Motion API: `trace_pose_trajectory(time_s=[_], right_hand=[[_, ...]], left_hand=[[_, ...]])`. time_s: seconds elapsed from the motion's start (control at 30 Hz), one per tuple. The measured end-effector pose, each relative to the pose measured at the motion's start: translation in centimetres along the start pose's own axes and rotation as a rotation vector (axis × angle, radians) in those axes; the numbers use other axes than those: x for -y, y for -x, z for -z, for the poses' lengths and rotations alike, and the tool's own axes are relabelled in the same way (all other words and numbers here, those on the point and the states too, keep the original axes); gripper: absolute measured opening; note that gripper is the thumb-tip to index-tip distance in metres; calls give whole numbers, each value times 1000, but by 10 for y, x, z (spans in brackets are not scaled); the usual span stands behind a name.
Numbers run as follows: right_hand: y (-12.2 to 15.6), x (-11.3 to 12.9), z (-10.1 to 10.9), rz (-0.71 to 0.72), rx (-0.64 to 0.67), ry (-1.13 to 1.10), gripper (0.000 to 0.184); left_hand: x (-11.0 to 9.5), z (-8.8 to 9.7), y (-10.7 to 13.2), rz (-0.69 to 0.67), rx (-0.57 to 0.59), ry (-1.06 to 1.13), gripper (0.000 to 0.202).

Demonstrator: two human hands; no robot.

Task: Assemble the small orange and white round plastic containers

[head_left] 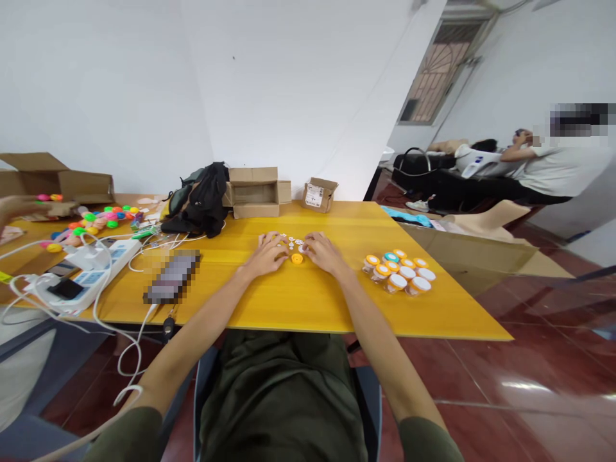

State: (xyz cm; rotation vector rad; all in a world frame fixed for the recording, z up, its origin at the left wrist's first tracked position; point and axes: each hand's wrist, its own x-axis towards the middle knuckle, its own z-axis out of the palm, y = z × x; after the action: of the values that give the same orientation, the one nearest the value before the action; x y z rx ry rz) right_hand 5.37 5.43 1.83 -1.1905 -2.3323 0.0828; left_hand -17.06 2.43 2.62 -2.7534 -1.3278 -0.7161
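Note:
Both my hands rest on the yellow tabletop (308, 301) around a small group of white pieces (291, 244), some shaped like little wheels or gears. To the left of the pieces is my left hand (267, 254), its fingers bent and its thumb apart from them. My right hand (323, 253) curves in from the other side, fingertips close to the white pieces. Between the two hands, nearer to me, sits a round orange-yellow cap (297, 258). Neither hand visibly holds anything, though the fingertips are small and partly hidden.
Several clear jars with orange, white and teal lids (398, 272) stand at the right. A pixelated phone (172, 277), power strip (99, 276) and cables lie left. Behind are a black bag (205, 202), an open carton (255, 196) and a smaller box (319, 195). Another person sits far right.

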Motion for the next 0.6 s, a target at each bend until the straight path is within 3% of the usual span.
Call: trace_pose_trajectory(time_s=[0.37, 0.47, 0.6], right_hand=[[-2, -2, -2, -8, -78, -105, 12], [-3, 10, 1, 79, -100, -202, 11], [-2, 32, -4, 236, 0, -246, 12]], left_hand=[[6, -1, -3, 96, -100, -6, 18], [9, 2, -2, 155, -172, -12, 21], [15, 6, 1, 224, -232, -9, 22]])
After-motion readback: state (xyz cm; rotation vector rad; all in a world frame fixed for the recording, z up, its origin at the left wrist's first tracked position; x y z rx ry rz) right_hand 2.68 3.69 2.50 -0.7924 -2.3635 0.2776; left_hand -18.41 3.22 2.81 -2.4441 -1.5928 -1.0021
